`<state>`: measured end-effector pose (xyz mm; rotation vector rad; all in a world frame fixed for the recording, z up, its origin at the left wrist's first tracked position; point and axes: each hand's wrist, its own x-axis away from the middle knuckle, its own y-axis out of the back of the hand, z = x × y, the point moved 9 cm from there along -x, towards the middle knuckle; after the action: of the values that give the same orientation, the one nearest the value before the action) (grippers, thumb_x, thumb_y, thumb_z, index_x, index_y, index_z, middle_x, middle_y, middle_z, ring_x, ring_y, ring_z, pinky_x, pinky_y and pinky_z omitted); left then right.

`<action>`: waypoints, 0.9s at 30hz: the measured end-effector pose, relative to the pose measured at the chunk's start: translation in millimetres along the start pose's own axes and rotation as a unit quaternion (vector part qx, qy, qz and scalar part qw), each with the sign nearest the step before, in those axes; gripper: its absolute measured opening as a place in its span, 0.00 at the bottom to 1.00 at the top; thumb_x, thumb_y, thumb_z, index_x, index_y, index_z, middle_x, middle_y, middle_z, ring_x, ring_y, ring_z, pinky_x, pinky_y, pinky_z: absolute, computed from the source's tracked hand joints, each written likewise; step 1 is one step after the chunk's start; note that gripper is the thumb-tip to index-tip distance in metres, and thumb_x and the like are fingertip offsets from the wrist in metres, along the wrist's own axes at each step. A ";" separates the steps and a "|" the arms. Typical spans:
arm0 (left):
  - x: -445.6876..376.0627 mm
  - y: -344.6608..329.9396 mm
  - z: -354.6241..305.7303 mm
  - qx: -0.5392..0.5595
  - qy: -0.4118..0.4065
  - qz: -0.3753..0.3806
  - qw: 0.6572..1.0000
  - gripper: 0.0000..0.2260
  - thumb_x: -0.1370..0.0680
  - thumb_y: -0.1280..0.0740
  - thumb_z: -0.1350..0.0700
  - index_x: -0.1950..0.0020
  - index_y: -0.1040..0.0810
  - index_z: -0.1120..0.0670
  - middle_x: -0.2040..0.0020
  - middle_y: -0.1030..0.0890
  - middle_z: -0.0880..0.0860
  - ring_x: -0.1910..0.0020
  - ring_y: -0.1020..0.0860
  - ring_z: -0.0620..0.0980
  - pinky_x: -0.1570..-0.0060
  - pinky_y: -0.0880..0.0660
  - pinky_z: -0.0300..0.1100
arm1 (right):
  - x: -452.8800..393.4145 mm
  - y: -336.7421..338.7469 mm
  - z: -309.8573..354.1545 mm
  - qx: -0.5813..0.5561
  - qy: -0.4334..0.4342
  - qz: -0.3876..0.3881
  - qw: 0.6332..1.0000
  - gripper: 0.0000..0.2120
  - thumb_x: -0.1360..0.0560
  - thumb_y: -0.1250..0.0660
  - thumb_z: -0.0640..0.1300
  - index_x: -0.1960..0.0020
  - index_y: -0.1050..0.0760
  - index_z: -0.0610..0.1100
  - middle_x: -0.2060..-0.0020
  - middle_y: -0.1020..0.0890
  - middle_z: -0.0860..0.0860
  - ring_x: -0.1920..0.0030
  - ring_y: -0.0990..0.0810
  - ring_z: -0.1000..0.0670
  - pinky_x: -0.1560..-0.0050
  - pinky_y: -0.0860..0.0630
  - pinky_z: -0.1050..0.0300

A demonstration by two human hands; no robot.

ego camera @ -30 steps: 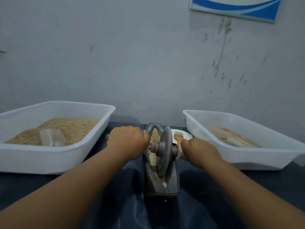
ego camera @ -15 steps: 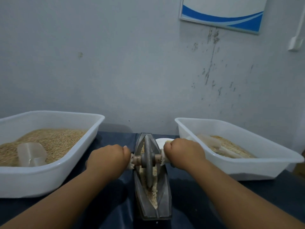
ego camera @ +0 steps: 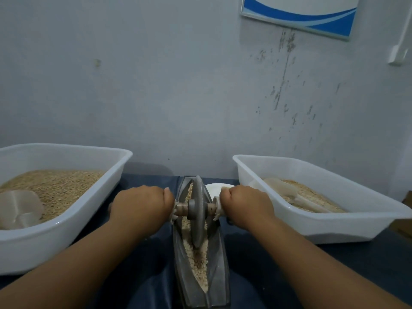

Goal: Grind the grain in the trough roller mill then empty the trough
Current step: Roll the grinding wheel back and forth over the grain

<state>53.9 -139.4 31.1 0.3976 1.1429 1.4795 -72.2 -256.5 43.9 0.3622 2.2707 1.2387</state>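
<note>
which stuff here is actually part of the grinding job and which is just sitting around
In use:
left hand and right hand, gripping the axle handles
roller wheel
trough
grain in the trough

Lying about:
left tub of grain, with a scoop
right tub, with a scoop
white dish
wall poster

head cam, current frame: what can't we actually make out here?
Head view only:
- Axle handles: wrapped by the left hand and right hand.
- White dish: contents hidden behind the roller wheel and right hand.
- Trough: near end cut off by the bottom edge.
- Left tub: cut off by the left edge.
- Wall poster: cropped by the top edge.
</note>
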 end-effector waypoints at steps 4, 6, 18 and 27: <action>11.0 20.8 -6.2 0.036 -0.022 0.023 0.999 0.10 0.21 0.42 0.55 0.42 0.32 0.55 0.51 0.24 0.53 0.55 0.23 0.54 0.54 0.22 0.49 | 21.1 -0.5 -4.0 -0.034 0.017 0.033 0.999 0.19 0.23 0.36 0.42 0.35 0.37 0.42 0.45 0.24 0.43 0.50 0.22 0.41 0.62 0.30 0.52; 18.9 31.9 -5.7 0.053 -0.017 0.034 0.998 0.07 0.21 0.43 0.54 0.45 0.32 0.55 0.55 0.26 0.54 0.55 0.23 0.57 0.55 0.23 0.50 | 33.6 -0.3 -3.7 -0.042 0.037 0.080 0.995 0.16 0.21 0.40 0.42 0.35 0.38 0.43 0.44 0.25 0.43 0.48 0.22 0.41 0.58 0.27 0.51; 15.6 6.9 1.3 0.023 0.014 0.009 1.000 0.24 0.23 0.37 0.60 0.29 0.42 0.60 0.47 0.25 0.58 0.55 0.24 0.60 0.60 0.24 0.51 | 7.9 14.1 -5.4 -0.073 -0.046 -0.037 0.996 0.06 0.21 0.41 0.48 0.48 0.28 0.48 0.56 0.22 0.47 0.59 0.23 0.46 0.63 0.29 0.53; 20.3 3.3 -1.1 0.025 -0.016 0.031 0.999 0.26 0.23 0.36 0.57 0.29 0.43 0.58 0.45 0.25 0.56 0.52 0.24 0.57 0.56 0.23 0.49 | 18.2 19.4 -1.1 -0.090 0.005 -0.005 0.996 0.10 0.21 0.42 0.48 0.43 0.31 0.43 0.57 0.23 0.47 0.57 0.22 0.44 0.59 0.24 0.51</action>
<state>45.5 -121.2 26.2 0.4944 1.1522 1.4952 -88.2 -238.2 54.9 0.2774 2.1443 1.4297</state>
